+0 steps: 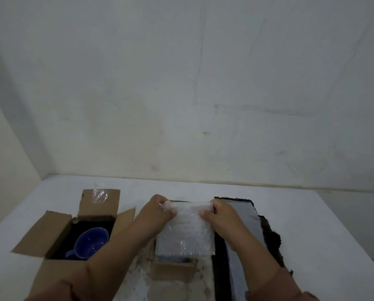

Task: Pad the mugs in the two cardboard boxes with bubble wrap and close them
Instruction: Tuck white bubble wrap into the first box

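Observation:
An open cardboard box [51, 233] stands at the left with its flaps spread, and a blue mug [90, 242] lies inside it. A sheet of bubble wrap [186, 233] hangs in the middle, held up by its top edge. My left hand [160, 211] pinches the sheet's top left corner and my right hand [216, 213] pinches its top right corner. Below the sheet a second cardboard box [173, 268] shows only its near wall; its inside and any mug in it are hidden by the sheet.
The white table [322, 246] runs back to a white wall. A grey and black foam-like slab [244, 218] with ragged dark edges lies right of the middle box. A piece of clear tape [99, 196] sticks to the left box's far flap.

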`<action>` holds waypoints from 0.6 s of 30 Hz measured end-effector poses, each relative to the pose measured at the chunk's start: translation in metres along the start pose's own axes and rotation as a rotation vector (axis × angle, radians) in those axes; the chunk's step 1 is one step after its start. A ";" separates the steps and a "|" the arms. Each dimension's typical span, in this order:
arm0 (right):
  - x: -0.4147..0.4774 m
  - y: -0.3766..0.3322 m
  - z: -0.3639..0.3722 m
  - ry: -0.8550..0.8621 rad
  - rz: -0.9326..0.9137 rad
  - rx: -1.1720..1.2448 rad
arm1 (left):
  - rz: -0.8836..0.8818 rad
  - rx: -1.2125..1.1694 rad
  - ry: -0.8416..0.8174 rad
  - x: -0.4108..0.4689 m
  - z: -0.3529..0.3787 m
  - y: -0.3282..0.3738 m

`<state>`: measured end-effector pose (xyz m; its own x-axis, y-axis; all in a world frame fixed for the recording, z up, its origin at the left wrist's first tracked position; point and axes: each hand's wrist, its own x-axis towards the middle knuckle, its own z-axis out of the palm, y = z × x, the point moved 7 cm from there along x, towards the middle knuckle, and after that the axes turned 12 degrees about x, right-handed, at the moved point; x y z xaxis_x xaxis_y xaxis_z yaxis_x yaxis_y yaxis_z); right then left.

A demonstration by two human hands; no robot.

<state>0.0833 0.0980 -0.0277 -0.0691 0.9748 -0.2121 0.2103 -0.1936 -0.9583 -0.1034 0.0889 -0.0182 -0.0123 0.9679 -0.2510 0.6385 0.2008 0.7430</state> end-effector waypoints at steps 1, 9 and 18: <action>0.003 0.005 0.007 0.025 0.013 -0.026 | -0.034 -0.006 0.006 0.002 0.000 -0.008; 0.017 0.038 0.044 0.176 -0.010 -0.283 | 0.149 0.417 0.214 0.014 0.015 -0.028; 0.021 0.033 0.065 0.124 -0.369 -1.088 | 0.406 1.066 0.102 0.022 0.041 -0.032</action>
<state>0.0250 0.1053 -0.0761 -0.2180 0.9680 0.1247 0.9303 0.2447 -0.2733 -0.0922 0.0972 -0.0729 0.3124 0.9496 -0.0247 0.9367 -0.3123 -0.1583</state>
